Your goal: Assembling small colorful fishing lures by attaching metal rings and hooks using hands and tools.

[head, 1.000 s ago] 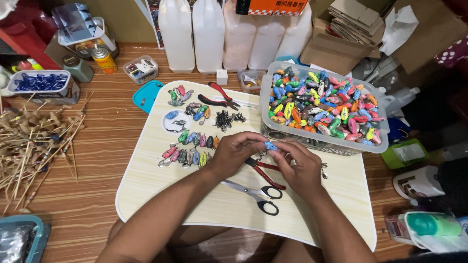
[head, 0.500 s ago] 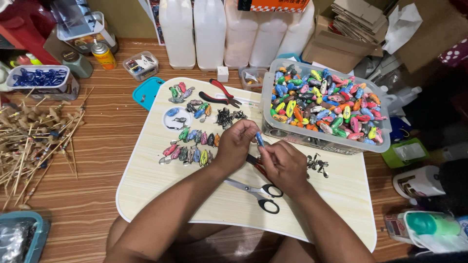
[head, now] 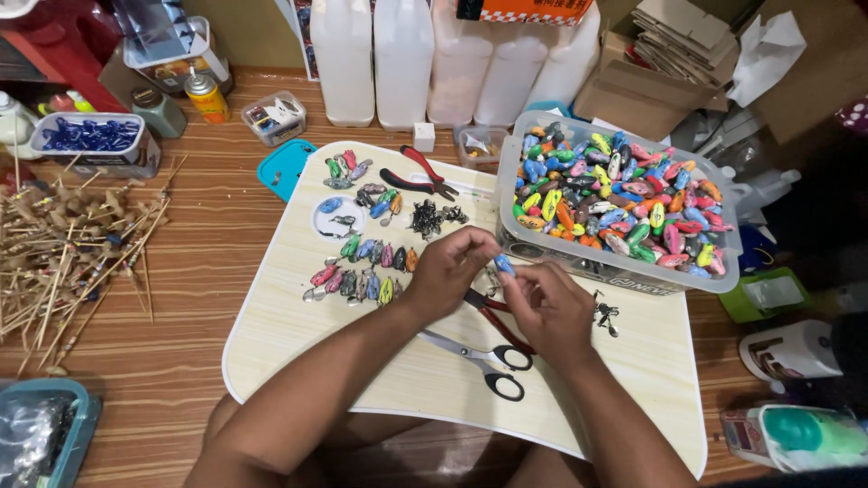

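A small blue lure-shaped piece (head: 504, 264), oval and glossy, sits above the middle of the pale board surface (head: 298, 334), pinched between the two hands; most of it is hidden by fingertips. The left hand (head: 449, 271) has its grip closed on the piece from the left, thumb and forefinger together. The right hand (head: 549, 310) meets it from the right, fingers curled and closed on the same piece.

From the left: a teal bin (head: 63, 438) at the lower edge holds something wrapped in clear plastic that cannot be made out. A clear rectangular tub (head: 81, 145) holds dark blue bits. A small clear box (head: 274, 117) holds mixed small parts. On the surface lie rows of painted lures (head: 362, 267) in green, pink and blue, a white round lid (head: 336, 217) bearing a few, and a heap of dark metal hooks (head: 429, 219). Red-handled pliers (head: 418, 176) lie near the far edge; scissors (head: 484, 357) lie just below the hands. To the right, a large clear tub (head: 615, 271) is filled with many-coloured lures, resting partly on the surface.
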